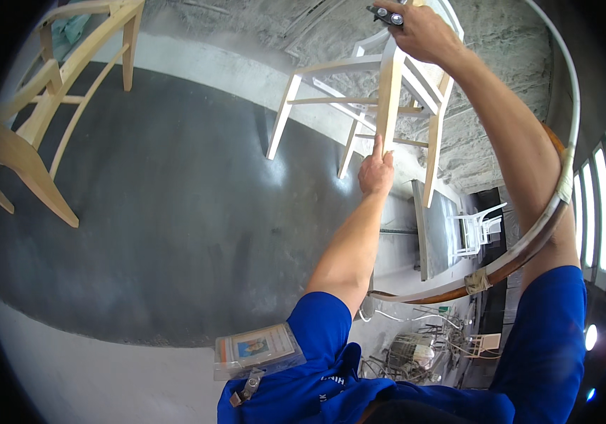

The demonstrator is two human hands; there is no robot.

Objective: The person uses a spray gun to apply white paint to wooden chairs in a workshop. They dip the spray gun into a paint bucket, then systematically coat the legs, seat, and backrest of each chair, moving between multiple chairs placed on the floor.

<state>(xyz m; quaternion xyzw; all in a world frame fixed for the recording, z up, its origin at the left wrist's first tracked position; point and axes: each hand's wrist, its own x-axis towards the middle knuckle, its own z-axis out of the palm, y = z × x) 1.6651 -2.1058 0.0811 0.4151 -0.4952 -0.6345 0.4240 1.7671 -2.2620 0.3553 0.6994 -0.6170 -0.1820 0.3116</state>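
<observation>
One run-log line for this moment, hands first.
left hand: gripping chair leg | right hand: holding dark spray gun | chair: part white, part bare wood | left side: another pale wooden chair

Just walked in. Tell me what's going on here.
Someone in a blue shirt is handling a wooden chair, part white and part bare wood. Their left hand grips one leg near its end; their right hand, farther up, holds what looks like a spray gun. A bare-wood chair is off to the left.
</observation>
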